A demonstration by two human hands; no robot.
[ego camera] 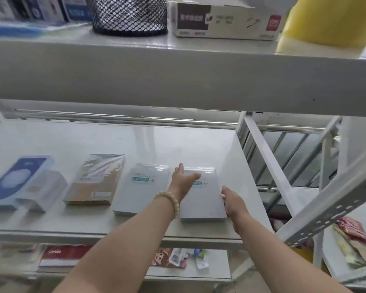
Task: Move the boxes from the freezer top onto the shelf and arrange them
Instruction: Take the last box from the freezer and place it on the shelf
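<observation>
Several flat boxes lie in a row on the white middle shelf (135, 142). The rightmost white box (207, 199) has teal print. My left hand (183, 180) rests flat on its left part with fingers spread. My right hand (232, 200) presses against its right edge. To its left lie a second white box (144, 187), a brown box (97, 180) and a blue-and-white box (17, 180) that leans on a small white box (44, 191). The freezer top is out of view.
The upper shelf (178, 66) juts out above the hands and carries a black mesh cup (128, 15), a white carton (224, 20) and a yellow object (325, 22). A slanted metal rack post (330, 204) stands at the right. Packets lie on the lower shelf (178, 261).
</observation>
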